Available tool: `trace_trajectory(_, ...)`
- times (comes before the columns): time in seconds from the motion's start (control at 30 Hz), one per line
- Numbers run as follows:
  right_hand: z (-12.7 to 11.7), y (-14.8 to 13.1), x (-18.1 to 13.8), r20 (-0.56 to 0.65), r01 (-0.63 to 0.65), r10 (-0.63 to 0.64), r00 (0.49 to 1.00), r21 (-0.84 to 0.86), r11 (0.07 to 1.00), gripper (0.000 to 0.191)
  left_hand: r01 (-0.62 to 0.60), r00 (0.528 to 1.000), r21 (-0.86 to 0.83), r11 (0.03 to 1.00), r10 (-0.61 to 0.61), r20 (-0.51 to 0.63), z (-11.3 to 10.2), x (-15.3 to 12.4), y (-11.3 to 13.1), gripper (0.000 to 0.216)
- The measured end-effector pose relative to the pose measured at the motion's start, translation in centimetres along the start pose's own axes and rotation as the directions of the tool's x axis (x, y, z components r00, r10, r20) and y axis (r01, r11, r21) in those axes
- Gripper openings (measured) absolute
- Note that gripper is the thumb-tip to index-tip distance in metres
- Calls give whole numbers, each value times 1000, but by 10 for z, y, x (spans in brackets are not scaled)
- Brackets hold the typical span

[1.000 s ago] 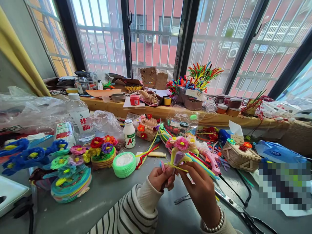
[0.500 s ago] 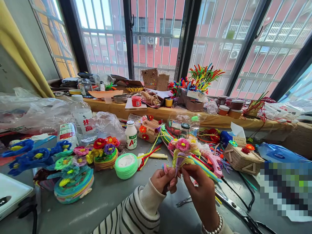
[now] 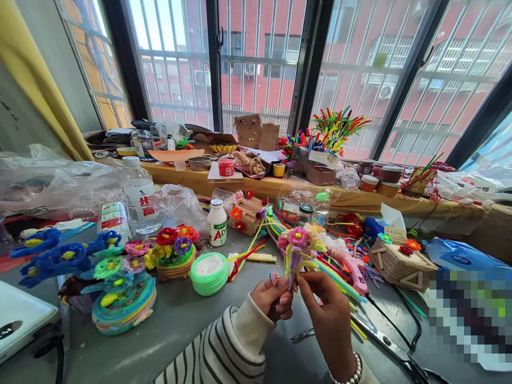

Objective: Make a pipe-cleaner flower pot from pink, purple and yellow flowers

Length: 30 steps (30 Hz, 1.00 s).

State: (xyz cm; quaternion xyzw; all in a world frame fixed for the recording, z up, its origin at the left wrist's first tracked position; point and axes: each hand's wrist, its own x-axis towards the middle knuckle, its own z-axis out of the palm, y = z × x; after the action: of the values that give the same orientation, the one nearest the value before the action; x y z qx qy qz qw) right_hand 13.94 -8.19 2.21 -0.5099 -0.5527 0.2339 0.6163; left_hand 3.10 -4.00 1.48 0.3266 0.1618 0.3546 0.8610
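The flower bunch [image 3: 296,257] has its blooms [image 3: 298,236] formed and gathered; the left hand [image 3: 270,299] grips it low down, the right hand [image 3: 328,306] pinches its base; whether that is fastened is unclear.

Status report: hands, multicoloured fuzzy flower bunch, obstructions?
Left hand and right hand pinching flower bunch. Bunch upright, blooms on top. Pink plastic glue gun beyond right hand. Nothing visibly blocking.

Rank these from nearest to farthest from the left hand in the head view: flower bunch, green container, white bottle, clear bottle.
1. Flower bunch: in the left hand.
2. Green container: left side.
3. White bottle: left, behind the green container.
4. Clear bottle: farther left and back.
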Motion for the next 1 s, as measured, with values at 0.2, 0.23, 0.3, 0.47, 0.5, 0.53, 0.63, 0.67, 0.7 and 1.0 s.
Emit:
trace_trajectory(0.2, -1, 1, 3, 123, -262, 236, 964, 294, 919, 12, -10, 1000, 51, 999, 10, 6, 0, 0, 1, 33)
trace_trajectory(0.23, -1, 1, 4, 151, -304, 268, 952, 339, 890, 13, 0, 1000, 49, 999, 0, 17, 0, 0, 1, 33)
trace_trajectory(0.3, 1, 0, 3, 191, -369, 317, 929, 414, 832, 12, 12, 999, 56, 998, -14, 35, 0, -1, 0, 33)
trace_trajectory(0.47, 5, -2, 2, 178, -401, 362, 915, 493, 772, 14, 11, 998, 104, 995, -17, 58, 0, 0, -1, 35)
trace_trajectory(0.5, 5, -2, 2, 172, -399, 364, 916, 500, 769, 14, 4, 998, 110, 994, -11, 62, 0, 0, -2, 35)
trace_trajectory(0.53, 5, -2, 3, 166, -394, 362, 917, 506, 767, 15, -6, 998, 115, 993, -2, 65, -1, 0, -2, 35)
trace_trajectory(0.63, 2, -1, 5, 182, -389, 345, 921, 492, 779, 20, -27, 998, 131, 991, 19, 62, -4, -1, -4, 34)
trace_trajectory(0.67, 0, 0, 5, 211, -400, 340, 917, 465, 790, 20, -27, 998, 138, 990, 19, 58, -5, -1, -5, 34)
trace_trajectory(0.7, -2, 1, 6, 253, -417, 337, 907, 425, 803, 19, -26, 998, 144, 989, 19, 54, -5, -1, -5, 34)
trace_trajectory(1.0, -6, -4, 7, 398, -406, 265, 878, 330, 852, 23, -44, 995, 139, 989, 31, 92, -4, -1, -5, 31)
